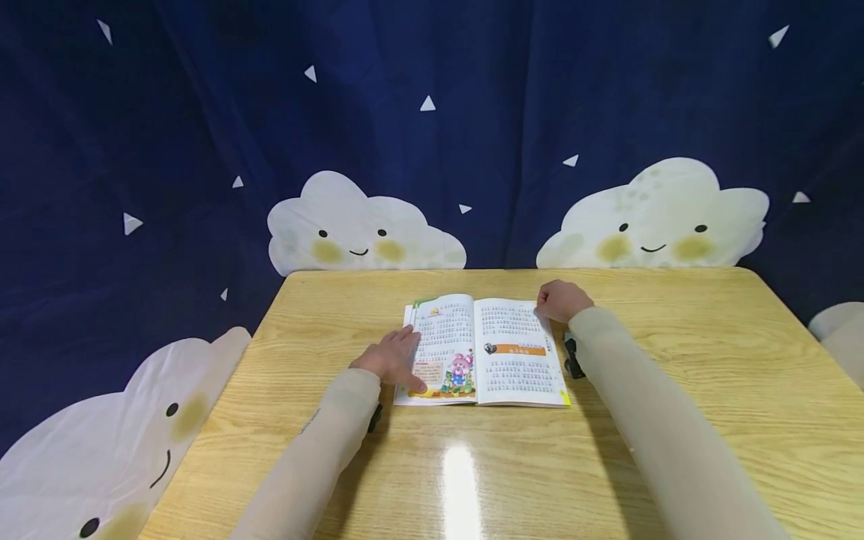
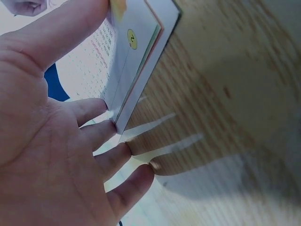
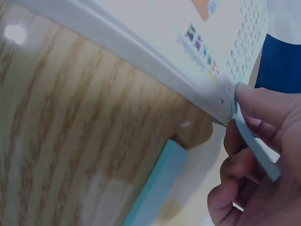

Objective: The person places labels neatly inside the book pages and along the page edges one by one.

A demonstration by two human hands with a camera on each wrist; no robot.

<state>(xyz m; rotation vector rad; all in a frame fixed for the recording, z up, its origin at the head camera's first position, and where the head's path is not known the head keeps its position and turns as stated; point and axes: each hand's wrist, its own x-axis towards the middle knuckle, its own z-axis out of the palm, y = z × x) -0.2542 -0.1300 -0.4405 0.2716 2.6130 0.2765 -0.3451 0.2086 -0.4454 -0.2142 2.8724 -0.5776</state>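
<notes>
Two hands, left spread on open book, right pinching pale strip, print illegible

We see an open book flat on the table, a pink cartoon on its left page, the left hand at that page's edge; by the far right corner, the right hand pinches a pale blue strip (slightly curved), another blue strip near the book

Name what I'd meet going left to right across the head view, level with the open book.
Left cloud, left sleeve, left hand, printed pink animal, orange banner, right hand, right sleeve, right-edge cloud.
</notes>
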